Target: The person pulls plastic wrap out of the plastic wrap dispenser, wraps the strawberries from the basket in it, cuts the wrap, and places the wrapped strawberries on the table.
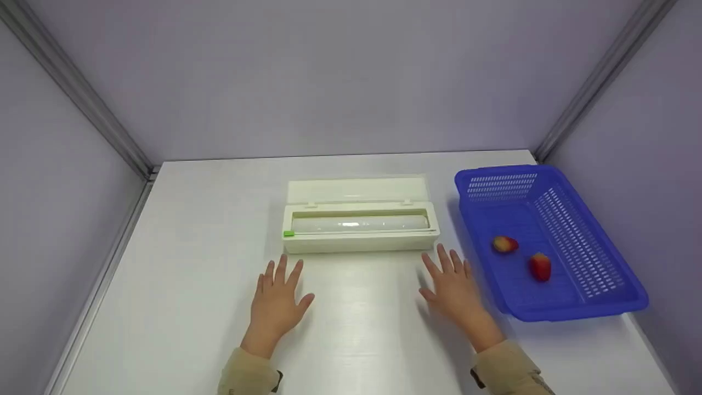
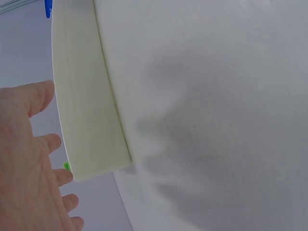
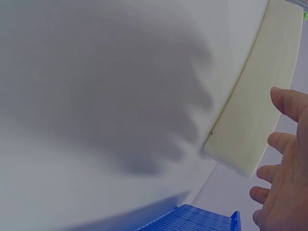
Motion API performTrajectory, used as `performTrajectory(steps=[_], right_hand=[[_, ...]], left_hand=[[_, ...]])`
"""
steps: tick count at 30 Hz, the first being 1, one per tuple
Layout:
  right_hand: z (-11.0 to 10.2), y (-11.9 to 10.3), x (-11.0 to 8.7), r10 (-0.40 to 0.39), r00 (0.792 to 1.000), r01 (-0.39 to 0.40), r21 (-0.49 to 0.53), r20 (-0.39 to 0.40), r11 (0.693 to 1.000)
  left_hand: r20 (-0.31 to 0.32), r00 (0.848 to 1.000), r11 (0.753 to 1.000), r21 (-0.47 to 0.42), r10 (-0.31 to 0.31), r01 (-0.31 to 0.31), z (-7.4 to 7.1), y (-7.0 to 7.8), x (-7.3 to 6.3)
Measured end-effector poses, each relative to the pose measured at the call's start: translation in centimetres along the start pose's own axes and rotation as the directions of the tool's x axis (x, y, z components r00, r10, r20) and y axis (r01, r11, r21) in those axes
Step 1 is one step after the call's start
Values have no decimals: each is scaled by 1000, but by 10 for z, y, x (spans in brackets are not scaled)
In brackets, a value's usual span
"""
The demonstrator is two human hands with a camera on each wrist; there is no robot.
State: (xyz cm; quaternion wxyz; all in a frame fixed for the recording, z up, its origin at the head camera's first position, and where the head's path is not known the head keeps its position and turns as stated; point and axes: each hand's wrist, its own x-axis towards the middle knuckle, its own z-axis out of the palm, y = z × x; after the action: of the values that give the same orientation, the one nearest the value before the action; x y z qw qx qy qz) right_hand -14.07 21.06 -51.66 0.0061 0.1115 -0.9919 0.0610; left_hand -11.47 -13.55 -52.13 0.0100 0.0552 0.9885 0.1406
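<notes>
A cream plastic wrap dispenser box [image 1: 362, 243] stands in the middle of the white table, its lid [image 1: 356, 190] tipped back toward the wall. Inside lies a roll of clear wrap [image 1: 360, 223]; a small green slide cutter [image 1: 289, 233] sits at the left end of the front rail. My left hand [image 1: 276, 304], fingers spread, hovers palm down before the box's left end. Before its right end, my right hand [image 1: 457, 291] is likewise spread above the table and holds nothing. Both wrist views show the box's front face [image 2: 89, 106] beyond the fingers.
On the right is a blue plastic basket [image 1: 496, 285] with slotted sides. Two strawberries, one yellowish red [image 1: 505, 244] and one redder [image 1: 540, 267], lie on its floor. Pale panels with metal posts [image 1: 82, 82] enclose the table at the back and sides.
</notes>
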Motion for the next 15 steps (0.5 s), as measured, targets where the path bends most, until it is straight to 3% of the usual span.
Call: performTrajectory(steps=[15], right_hand=[[-10, -7, 7, 5, 1000, -5, 42, 6, 999]], left_hand=[[-10, 1000, 1000, -8, -13, 13, -4, -6, 10]])
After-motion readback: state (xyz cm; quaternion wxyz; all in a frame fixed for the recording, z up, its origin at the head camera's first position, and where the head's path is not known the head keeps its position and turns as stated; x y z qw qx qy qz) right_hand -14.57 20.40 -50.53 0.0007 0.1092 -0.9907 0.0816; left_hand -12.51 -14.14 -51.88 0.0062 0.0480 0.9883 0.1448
